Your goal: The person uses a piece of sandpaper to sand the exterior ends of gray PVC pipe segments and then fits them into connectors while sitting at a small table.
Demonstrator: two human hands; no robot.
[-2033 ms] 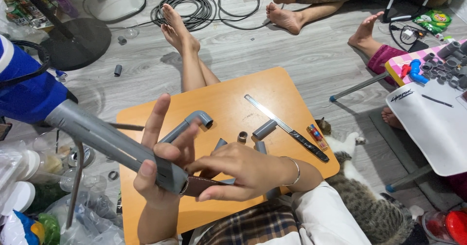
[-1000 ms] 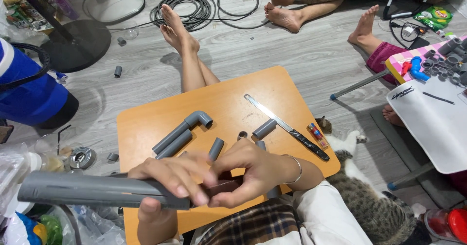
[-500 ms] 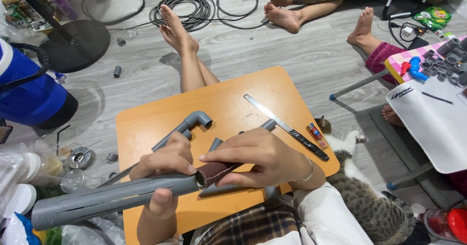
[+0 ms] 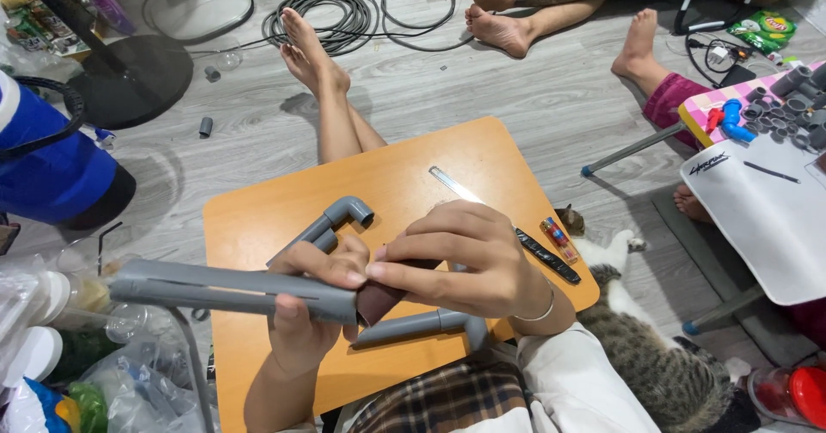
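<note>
My left hand [image 4: 303,313] grips a long grey plastic pipe [image 4: 215,288] that lies level and points left, over the low orange table [image 4: 258,218]. My right hand [image 4: 456,259] pinches a dark brown piece of sandpaper [image 4: 384,300] wrapped around the pipe's right end. On the table behind my hands lies a grey pipe with an elbow fitting [image 4: 331,222]. Another grey pipe piece with a fitting [image 4: 426,323] lies under my right hand near the table's front edge.
A thin saw blade with a black handle [image 4: 516,235] and a small red-and-yellow item [image 4: 559,239] lie on the table's right side. A cat [image 4: 641,347] lies beside it. My legs stretch ahead; other people's feet [image 4: 503,29], cables, a blue container [image 4: 47,166] and a fan base surround.
The pipe has swung from pointing up-left to lying level. My right hand moved onto its right end with the sandpaper, covering the short fittings on the table.
</note>
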